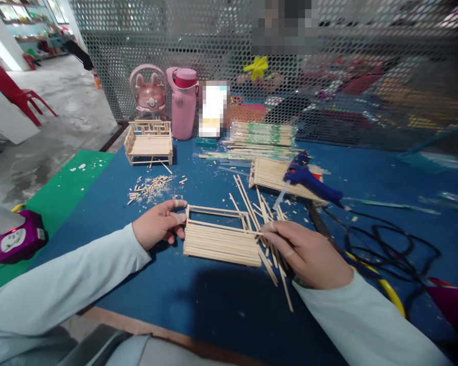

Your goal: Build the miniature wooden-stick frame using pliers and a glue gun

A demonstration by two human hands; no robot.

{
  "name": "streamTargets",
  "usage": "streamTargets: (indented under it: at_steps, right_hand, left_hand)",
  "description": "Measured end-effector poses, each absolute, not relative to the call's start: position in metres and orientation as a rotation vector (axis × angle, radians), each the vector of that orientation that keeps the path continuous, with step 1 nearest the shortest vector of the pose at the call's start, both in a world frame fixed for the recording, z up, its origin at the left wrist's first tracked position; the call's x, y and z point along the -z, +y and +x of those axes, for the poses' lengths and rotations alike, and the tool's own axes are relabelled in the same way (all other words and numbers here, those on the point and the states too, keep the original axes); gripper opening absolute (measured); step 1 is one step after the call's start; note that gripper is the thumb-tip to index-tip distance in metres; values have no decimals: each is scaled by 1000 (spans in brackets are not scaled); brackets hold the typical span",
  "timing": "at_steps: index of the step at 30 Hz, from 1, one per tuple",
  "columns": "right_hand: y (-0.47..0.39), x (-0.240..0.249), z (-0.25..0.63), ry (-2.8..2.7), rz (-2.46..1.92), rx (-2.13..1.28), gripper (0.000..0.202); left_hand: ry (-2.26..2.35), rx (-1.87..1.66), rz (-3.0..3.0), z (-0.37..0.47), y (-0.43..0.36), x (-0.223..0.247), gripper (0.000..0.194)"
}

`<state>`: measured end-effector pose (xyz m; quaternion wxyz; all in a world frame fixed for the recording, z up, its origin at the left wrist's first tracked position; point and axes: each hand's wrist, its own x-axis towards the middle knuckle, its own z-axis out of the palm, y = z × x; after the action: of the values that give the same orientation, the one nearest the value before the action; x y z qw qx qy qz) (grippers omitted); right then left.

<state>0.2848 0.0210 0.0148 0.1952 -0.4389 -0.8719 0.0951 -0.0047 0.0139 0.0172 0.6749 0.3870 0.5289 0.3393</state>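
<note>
A small wooden stick frame (221,245) lies on the blue table, its near part covered by sticks laid side by side and its far part open. My left hand (161,221) grips the frame's left end between thumb and fingers. At the right end, my right hand (303,251) pinches the end of a thin wooden stick (229,230) that runs along the covered part's far edge. Loose sticks (269,259) lie scattered beside and under my right hand. Just beyond it, a blue glue gun (309,180) rests on a flat stick panel (269,173).
A small stick-built bench (148,145), a pink bottle (184,104) and bundled sticks (263,133) stand or lie toward the mesh screen (114,56). Stick scraps (152,188) are beyond my left hand. Black cables (389,244) curl at right; a purple box (21,236) sits left.
</note>
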Motion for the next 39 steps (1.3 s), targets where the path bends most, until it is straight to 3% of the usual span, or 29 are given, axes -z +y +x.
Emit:
streamTargets:
  at_steps: [4, 10, 39]
  right_hand:
    - [22, -17, 286, -2447, -1272, -335, 26]
    - [22, -19, 286, -2453, -1260, -346, 25]
    - [12, -15, 266, -2268, -1280, -466, 18]
  left_hand:
    - [1179, -749, 850, -5, 13, -16, 48]
    - [1209, -756, 814, -3, 12, -16, 41]
    - [1249, -821, 765, 2, 8, -18, 43]
